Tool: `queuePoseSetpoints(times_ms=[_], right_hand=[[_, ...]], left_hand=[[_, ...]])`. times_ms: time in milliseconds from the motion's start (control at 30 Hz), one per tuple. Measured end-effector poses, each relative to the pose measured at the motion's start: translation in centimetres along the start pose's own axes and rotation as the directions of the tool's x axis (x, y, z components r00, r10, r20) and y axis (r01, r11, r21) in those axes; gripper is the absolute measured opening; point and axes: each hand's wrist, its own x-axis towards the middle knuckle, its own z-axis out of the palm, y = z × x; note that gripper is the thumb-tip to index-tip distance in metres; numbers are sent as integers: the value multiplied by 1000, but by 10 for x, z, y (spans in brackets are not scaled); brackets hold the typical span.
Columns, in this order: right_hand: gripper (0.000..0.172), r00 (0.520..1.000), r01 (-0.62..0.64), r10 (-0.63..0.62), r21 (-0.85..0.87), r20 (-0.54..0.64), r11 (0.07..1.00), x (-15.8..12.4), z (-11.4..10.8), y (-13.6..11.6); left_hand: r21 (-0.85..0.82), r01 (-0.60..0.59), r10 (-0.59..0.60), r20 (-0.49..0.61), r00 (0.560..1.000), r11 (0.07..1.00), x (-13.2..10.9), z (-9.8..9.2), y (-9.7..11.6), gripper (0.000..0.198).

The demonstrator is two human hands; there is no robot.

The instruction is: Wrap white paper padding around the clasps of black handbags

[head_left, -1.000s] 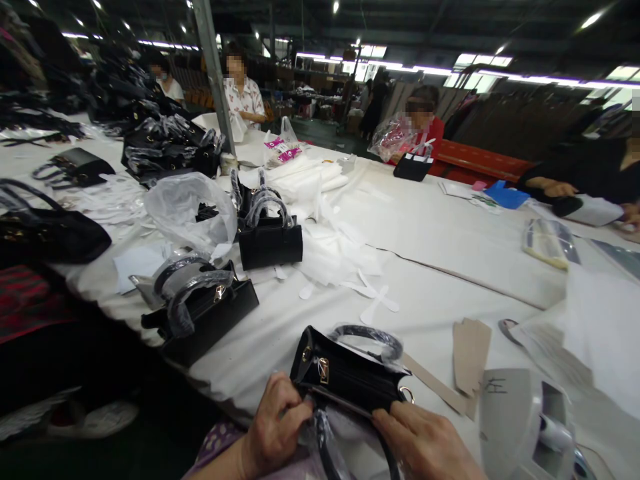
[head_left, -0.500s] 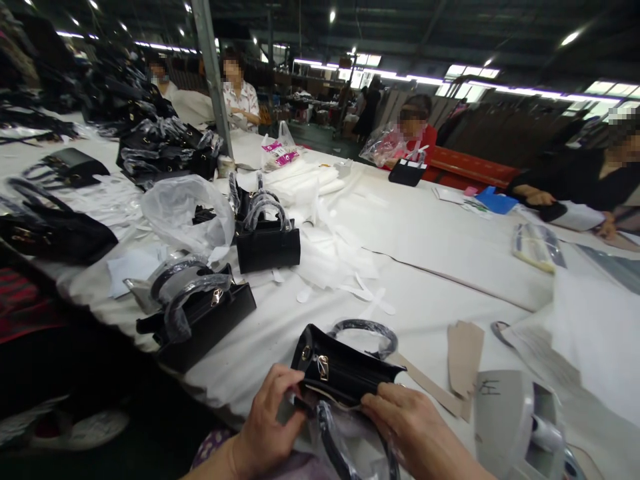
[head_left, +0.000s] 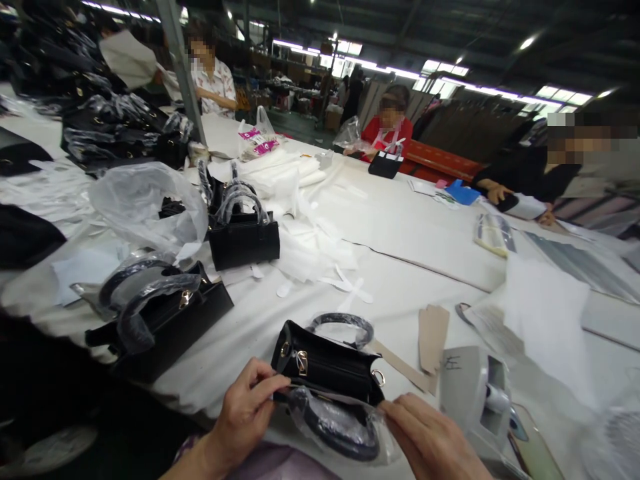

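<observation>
Surface point(head_left: 420, 233) extends beyond grey dispenser point(head_left: 465, 393); near edge runs left of it. Beige strip point(head_left: 400, 367) between dispenser and black handbag point(head_left: 327, 370), left of it: mouth up, long axis sideways, right end toward dispenser. Left hand point(head_left: 245, 403) pinches near rim; right hand point(head_left: 433, 437) holds right corner.

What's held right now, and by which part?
Black handbag: left grip pinches the near rim's left corner; right grip at its right corner, hold there unclear.

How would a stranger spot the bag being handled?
Start at the white table. At its near edge, between the left hand and right hand, sits a black handbag. Unlike the black bags further left, it has a hand at each end.
</observation>
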Motion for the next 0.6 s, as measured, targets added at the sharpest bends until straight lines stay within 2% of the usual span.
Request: queuePoseSetpoints(times_ms=[167, 400, 600], right_hand=[[21, 1000, -30, 30, 31, -3, 999, -7, 13, 1], [22, 996, -21, 27, 73, -85, 997, -4, 16, 3], [26, 983, -7, 24, 93, -184, 996, -9, 29, 8]], left_hand=[[9, 48, -48, 9, 999, 999, -5, 1, -5, 36], [-23, 69, -69, 19, 997, 997, -5, 1, -6, 33], [-80, 29, -31, -22, 999, 996, 5, 1, -3, 32]])
